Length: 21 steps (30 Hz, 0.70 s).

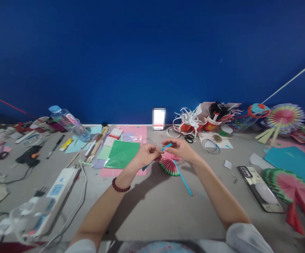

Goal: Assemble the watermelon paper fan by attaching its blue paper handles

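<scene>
Here, your left hand (147, 155) and right hand (181, 149) pinch a blue strip (167, 146); just beneath them is a pink, green-edged fan (169, 168).

A single head-worn camera looks forward and down — close over the tabletop (168, 214), facing a blue wall (152, 63).

Wall (152, 52): deep blue — right across the frame's upper half
Desk (165, 214): dull gray — across the lower half
</scene>
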Tool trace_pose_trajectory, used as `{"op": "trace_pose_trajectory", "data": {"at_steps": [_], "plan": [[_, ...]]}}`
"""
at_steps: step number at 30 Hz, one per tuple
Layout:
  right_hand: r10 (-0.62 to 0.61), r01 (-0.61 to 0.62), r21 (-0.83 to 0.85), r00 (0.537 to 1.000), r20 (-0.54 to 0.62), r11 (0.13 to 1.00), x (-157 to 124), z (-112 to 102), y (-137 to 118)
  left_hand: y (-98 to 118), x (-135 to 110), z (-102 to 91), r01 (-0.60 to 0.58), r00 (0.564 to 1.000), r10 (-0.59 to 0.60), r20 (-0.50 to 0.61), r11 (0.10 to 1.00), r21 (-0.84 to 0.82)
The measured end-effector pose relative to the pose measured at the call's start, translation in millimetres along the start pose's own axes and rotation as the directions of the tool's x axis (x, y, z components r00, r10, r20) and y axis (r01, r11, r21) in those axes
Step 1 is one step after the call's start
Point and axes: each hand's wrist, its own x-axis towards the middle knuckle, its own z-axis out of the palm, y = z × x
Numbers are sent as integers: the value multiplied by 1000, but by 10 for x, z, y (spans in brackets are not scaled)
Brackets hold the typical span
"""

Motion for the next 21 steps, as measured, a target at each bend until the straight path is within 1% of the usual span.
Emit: {"op": "trace_pose_trajectory", "data": {"at_steps": [2,3,7,9,11,13,15,18,21], "plan": [[2,0,-47,999,46,999,0,9,2,-23,-7,3,-15,1000,16,-9,998,55],[-13,17,-65,999,48,998,0,16,2,-37,-9,3,-25,1000,26,-11,996,89],[-84,77,-167,996,-36,983,2,57,-2,-85,-3,-13,-66,998,67,2,979,195],[-104,84,-216,991,-80,973,2,73,-6,-93,8,-32,-73,997,70,21,975,209],[-111,86,-224,988,-103,971,4,73,-3,-86,20,-62,-59,998,50,48,979,197],[-81,55,-191,988,-128,980,6,53,4,-65,29,-102,-24,996,11,84,988,155],[-25,6,-128,988,-149,992,7,16,10,-36,35,-145,16,991,-29,130,995,96],[42,-46,-28,989,-140,999,3,-37,6,1,37,-194,57,981,-57,186,998,10],[78,-73,43,989,-129,996,-4,-56,-7,7,40,-210,79,975,-69,212,996,-41]]}}
